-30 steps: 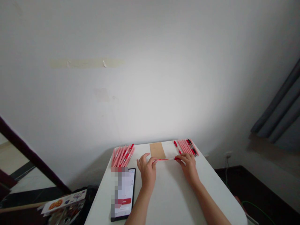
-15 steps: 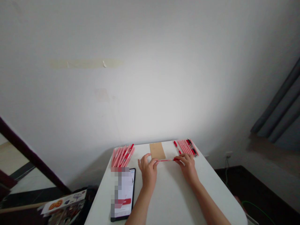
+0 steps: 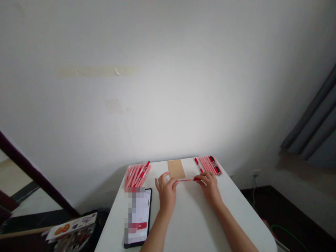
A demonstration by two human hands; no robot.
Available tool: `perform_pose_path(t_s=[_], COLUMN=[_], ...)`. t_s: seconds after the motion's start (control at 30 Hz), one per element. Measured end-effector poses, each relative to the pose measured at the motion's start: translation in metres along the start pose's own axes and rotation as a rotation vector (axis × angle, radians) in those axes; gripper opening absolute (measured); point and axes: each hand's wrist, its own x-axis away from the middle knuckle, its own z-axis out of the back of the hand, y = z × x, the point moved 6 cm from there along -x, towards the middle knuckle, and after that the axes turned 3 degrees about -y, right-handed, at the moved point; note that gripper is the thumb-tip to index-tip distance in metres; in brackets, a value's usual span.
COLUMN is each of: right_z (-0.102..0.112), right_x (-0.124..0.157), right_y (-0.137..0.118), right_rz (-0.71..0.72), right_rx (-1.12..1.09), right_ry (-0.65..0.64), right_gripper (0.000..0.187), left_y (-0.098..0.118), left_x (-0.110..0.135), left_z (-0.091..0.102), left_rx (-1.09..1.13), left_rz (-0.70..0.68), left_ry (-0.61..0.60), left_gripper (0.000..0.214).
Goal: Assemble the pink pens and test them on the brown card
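Observation:
A slim red-and-clear pen is held level between my two hands, just in front of a brown card. My left hand pinches its left end between thumb and forefinger, with the other fingers raised. At the red right end, my right hand closes thumb and fingers on the pen; the fingertips partly cover that end. Just beyond the right hand lies a row of pink, red and black pens. A pile of pink and red pens lies at the table's far left.
The white table stands against a pale wall. A phone with its screen lit lies left of my left forearm. On the floor side at left is a bag or box of odds and ends. A grey curtain hangs at right.
Almost nothing moves. The pen stays between both hands, and its clear middle now looks redder, as if slightly turned or shifted.

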Motion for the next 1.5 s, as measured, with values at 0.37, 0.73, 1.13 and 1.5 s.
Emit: perform_pose_path(t_s=[0.37,0.73,1.13,1.5], right_z=[0.0,0.006,0.005,0.006], right_x=[0.0,-0.001,0.001,0.0], right_y=[-0.003,-0.004,0.005,0.008], right_rz=[-0.009,-0.036,-0.074,-0.084], right_rx=[-0.025,0.022,0.062,0.033], right_ry=[-0.004,0.038,0.056,0.068], right_gripper=[0.029,0.025,0.026,0.033], left_y=[0.0,-0.001,-0.004,-0.006], left_x=[0.0,0.0,0.001,0.0], left_z=[0.0,0.001,0.005,0.012], left_rx=[-0.003,0.002,-0.11,-0.266], left_rz=[-0.002,0.007,0.05,0.121], left_ry=[0.005,-0.011,0.042,0.021], left_gripper=[0.015,0.021,0.018,0.018])
